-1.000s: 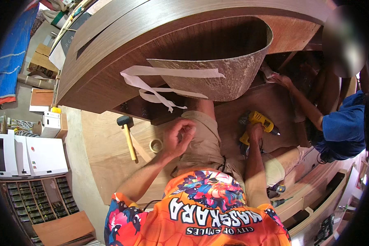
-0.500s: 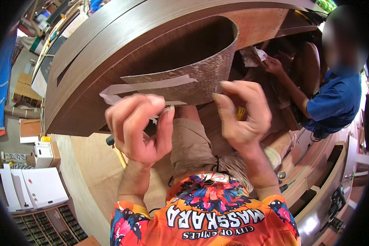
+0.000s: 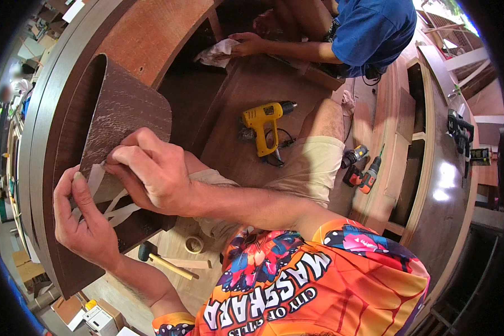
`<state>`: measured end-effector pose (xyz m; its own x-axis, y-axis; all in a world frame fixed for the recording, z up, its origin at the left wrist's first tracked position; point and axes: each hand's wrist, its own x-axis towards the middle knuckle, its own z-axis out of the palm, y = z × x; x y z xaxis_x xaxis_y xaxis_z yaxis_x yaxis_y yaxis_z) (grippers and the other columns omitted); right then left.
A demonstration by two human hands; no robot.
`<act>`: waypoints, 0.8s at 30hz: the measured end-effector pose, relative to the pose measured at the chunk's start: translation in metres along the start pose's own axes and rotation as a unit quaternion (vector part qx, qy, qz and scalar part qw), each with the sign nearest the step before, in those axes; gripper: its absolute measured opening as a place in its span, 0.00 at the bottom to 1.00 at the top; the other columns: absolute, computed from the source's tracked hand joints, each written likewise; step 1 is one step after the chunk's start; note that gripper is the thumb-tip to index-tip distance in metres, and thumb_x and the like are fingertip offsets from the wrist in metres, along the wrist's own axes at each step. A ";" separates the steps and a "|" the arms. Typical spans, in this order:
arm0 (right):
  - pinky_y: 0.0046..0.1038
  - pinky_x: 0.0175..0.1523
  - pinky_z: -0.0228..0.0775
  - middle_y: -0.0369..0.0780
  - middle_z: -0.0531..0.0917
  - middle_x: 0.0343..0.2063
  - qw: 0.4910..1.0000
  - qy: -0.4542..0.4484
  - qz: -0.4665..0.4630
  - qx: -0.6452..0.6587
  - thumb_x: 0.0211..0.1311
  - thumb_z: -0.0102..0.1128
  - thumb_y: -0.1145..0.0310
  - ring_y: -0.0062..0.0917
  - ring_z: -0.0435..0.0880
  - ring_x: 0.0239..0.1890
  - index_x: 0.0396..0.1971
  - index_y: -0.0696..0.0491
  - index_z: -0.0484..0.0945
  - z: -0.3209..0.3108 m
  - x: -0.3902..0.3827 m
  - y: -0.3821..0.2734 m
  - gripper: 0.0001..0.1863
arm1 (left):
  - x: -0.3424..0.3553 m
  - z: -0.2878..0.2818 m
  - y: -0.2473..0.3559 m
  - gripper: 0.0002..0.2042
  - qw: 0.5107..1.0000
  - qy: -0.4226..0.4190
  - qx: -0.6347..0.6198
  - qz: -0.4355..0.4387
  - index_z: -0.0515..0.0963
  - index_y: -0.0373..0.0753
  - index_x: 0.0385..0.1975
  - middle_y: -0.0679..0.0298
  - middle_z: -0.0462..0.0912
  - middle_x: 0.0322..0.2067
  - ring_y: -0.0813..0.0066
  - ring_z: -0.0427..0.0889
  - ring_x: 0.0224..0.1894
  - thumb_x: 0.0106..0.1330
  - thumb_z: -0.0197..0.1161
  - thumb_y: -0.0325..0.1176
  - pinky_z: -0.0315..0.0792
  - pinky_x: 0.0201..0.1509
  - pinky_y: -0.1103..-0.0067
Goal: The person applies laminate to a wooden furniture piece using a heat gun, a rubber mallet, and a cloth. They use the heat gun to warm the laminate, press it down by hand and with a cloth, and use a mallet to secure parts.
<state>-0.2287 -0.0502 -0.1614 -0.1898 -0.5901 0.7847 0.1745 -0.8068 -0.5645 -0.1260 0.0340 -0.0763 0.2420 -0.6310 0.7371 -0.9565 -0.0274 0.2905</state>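
A bent brown sheet (image 3: 130, 106), its face rough and streaked, curls out from the curved dark wood panel (image 3: 41, 140). Pale tape-like strips (image 3: 123, 211) hang by its lower edge. My right hand (image 3: 151, 171) is closed at that edge, pinching the upper end of a white strip (image 3: 96, 179). Close to the sheet's corner is my left hand (image 3: 84, 221), thumb and forefinger curled near each other; what lies between them is hidden.
A yellow drill (image 3: 263, 127) rests on the brown board before me. Two smaller drills (image 3: 364, 175) lie right of my leg. Below are a mallet (image 3: 165, 262) and a tape roll (image 3: 194, 244). A co-worker in blue (image 3: 372, 33) holds a white cloth (image 3: 217, 53).
My view has swung right, bringing the drills into sight. My hands, apart before with fingers bent, have come together at the brown sheet's edge, the right one now pinching the strip.
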 end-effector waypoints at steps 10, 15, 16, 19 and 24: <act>0.36 0.31 0.74 0.45 0.79 0.28 0.990 -0.093 -0.032 -0.098 0.53 0.68 0.87 0.39 0.81 0.31 0.39 0.58 0.77 0.001 -0.003 0.016 0.15 | 0.022 -0.005 -0.004 0.05 0.997 -0.064 -0.048 -0.001 0.87 0.33 0.42 0.59 0.90 0.34 0.73 0.88 0.36 0.72 0.68 0.27 0.80 0.44 0.76; 0.37 0.30 0.74 0.45 0.79 0.31 0.994 -0.086 -0.036 -0.063 0.57 0.70 0.83 0.40 0.81 0.28 0.41 0.57 0.77 0.011 -0.002 0.004 0.14 | 0.034 -0.019 -0.011 0.04 0.992 -0.103 -0.077 0.018 0.87 0.34 0.39 0.57 0.89 0.31 0.67 0.90 0.32 0.69 0.71 0.27 0.80 0.39 0.77; 0.36 0.30 0.74 0.45 0.79 0.31 0.994 -0.087 -0.025 -0.056 0.57 0.70 0.83 0.40 0.81 0.28 0.40 0.57 0.77 0.013 -0.004 0.000 0.14 | 0.034 -0.020 -0.013 0.04 0.990 -0.112 -0.085 0.021 0.87 0.34 0.38 0.57 0.89 0.30 0.67 0.90 0.31 0.69 0.71 0.28 0.80 0.37 0.77; 0.36 0.30 0.74 0.44 0.79 0.31 0.994 -0.103 -0.010 -0.039 0.57 0.70 0.83 0.39 0.81 0.28 0.39 0.57 0.76 0.013 -0.006 -0.007 0.13 | 0.038 -0.028 -0.018 0.05 0.985 -0.137 -0.097 0.043 0.87 0.35 0.38 0.57 0.89 0.29 0.66 0.89 0.29 0.69 0.71 0.29 0.79 0.36 0.77; 0.36 0.31 0.74 0.44 0.80 0.30 0.971 -0.224 -0.079 0.009 0.54 0.72 0.80 0.39 0.81 0.31 0.37 0.57 0.78 0.010 -0.027 -0.038 0.13 | 0.050 -0.022 -0.020 0.05 0.982 -0.159 -0.094 0.029 0.87 0.34 0.38 0.56 0.87 0.26 0.65 0.87 0.26 0.70 0.70 0.29 0.77 0.32 0.77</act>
<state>-0.2210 -0.0032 -0.1584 0.2227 -0.3838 0.8962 0.1946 -0.8832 -0.4266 -0.0907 0.0201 -0.0315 0.0966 -0.8384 0.5364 -0.9126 0.1406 0.3840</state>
